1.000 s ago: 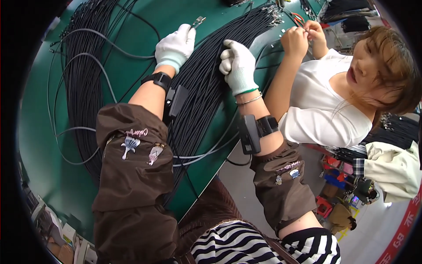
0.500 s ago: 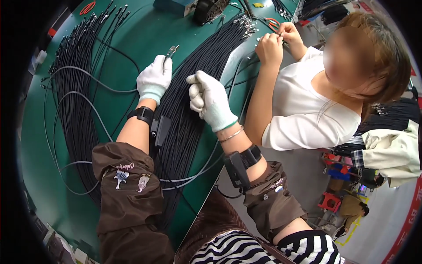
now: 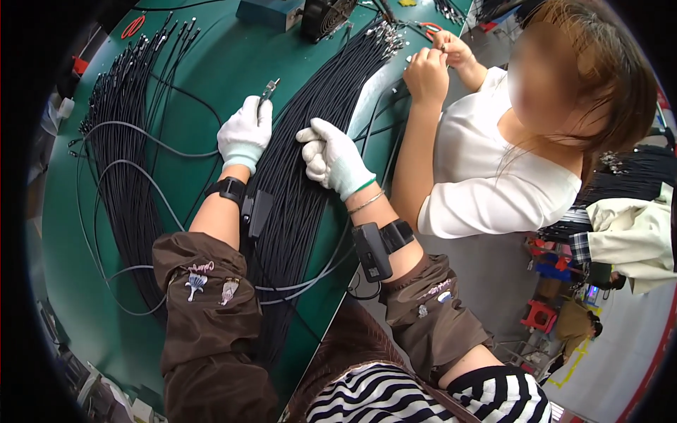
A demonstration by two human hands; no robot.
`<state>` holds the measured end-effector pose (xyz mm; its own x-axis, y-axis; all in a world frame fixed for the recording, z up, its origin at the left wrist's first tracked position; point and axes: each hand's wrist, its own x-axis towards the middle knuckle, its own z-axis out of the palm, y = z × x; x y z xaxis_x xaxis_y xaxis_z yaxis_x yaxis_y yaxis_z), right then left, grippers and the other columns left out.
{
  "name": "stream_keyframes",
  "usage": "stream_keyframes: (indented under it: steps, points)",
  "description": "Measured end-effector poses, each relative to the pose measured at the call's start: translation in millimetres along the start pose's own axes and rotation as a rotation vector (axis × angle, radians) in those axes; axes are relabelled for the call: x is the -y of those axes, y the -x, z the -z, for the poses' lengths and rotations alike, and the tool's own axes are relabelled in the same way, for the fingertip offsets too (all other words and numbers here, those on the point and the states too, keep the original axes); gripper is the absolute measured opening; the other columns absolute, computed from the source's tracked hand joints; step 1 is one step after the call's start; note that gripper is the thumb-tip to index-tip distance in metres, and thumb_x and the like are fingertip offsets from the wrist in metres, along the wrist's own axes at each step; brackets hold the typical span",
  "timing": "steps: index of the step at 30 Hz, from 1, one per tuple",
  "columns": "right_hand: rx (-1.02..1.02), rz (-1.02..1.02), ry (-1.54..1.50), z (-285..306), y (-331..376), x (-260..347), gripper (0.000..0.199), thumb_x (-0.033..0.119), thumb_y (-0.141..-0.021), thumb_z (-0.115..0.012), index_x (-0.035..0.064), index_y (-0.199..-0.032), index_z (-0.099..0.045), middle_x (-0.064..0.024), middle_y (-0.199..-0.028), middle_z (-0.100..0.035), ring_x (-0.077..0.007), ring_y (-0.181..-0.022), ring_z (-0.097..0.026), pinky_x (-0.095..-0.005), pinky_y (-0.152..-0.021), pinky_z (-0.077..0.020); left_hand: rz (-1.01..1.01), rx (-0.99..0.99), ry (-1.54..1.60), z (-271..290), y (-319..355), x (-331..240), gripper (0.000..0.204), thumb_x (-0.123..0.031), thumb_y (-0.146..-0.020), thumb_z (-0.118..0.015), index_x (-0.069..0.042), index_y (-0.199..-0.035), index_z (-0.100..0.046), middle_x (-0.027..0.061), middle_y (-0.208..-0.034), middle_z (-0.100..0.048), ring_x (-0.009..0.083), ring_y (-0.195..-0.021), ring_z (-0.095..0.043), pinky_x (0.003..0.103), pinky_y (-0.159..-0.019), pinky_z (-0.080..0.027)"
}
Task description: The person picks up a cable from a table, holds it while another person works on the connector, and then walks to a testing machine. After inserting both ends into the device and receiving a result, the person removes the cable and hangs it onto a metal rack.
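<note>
On the green table: white-gloved left hand, fingers closed on small metal cutters; right hand, fingers loosely curled, sorting the black cable bundle. Next: isolate one cable.

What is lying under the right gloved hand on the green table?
The right hand rests on a thick bundle of black cables. The green table beneath is covered there.

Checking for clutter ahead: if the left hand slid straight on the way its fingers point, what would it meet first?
Probably only bare green table: the left hand, holding a cable's metal connector, points up-right; farther on sits the black fan. Depth is unclear.
</note>
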<state>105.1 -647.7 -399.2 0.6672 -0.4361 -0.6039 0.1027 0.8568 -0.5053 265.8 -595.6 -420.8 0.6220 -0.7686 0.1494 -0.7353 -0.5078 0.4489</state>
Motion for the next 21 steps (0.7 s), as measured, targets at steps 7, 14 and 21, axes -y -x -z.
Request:
stream_keyframes:
  steps: [7,14,21]
  points:
    - [-0.061,0.009,0.036,-4.6,0.5,0.2,0.041,0.034,-0.092,-0.035,0.0021,-0.078,-0.057,-0.0071,-0.048,-0.052,-0.0122,-0.026,-0.027,-0.0249,-0.025,-0.0226,0.014,0.008,-0.002,1.9,-1.3,-1.1,0.029,-0.040,-0.088,-0.039,-0.014,-0.089,-0.051,0.0128,-0.076,-0.063,0.0354,-0.070,-0.060,0.046,-0.061,-0.047]
    - [-0.057,0.013,0.027,-5.2,0.6,-0.6,0.040,0.034,-0.092,-0.037,0.0022,-0.078,-0.057,-0.0076,-0.048,-0.053,-0.0126,-0.026,-0.028,-0.0249,-0.025,-0.0224,0.004,0.013,-0.033,2.0,-1.5,0.0,0.028,-0.038,-0.089,-0.038,-0.014,-0.090,-0.051,0.0134,-0.076,-0.063,0.0350,-0.070,-0.060,0.046,-0.061,-0.047]
    - [-0.104,-0.024,0.012,-8.1,1.5,0.4,0.038,0.032,-0.092,-0.038,0.0028,-0.077,-0.057,-0.0083,-0.048,-0.053,-0.0128,-0.026,-0.028,-0.0252,-0.025,-0.0226,-0.023,-0.028,-0.009,1.3,0.7,-0.2,0.026,-0.037,-0.089,-0.039,-0.015,-0.091,-0.053,0.0149,-0.072,-0.061,0.0373,-0.065,-0.059,0.048,-0.057,-0.045]
